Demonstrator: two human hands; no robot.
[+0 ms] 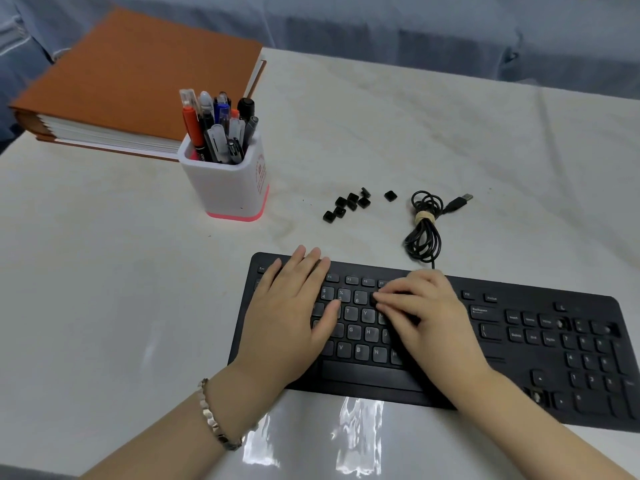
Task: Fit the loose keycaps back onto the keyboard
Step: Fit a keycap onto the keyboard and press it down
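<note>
A black keyboard [519,344] lies at the table's front right. My left hand [291,317] rests flat on its left half, fingers straight and reaching the function row. My right hand [422,317] lies over the middle keys; its bunched fingertips press on a black keycap [373,299] in the number row, just right of the 6 key. Several loose black keycaps [346,204] lie in a cluster behind the keyboard, with one more keycap [390,196] apart to their right. Bare key sockets show near the numpad [562,323] and by the arrow keys [536,396].
The keyboard's coiled cable [424,233] with its USB plug [464,199] lies behind the keyboard, right of the keycaps. A white pen holder [225,188] full of pens stands at the left, an orange binder [138,81] behind it. A white cloth [450,126] covers the table.
</note>
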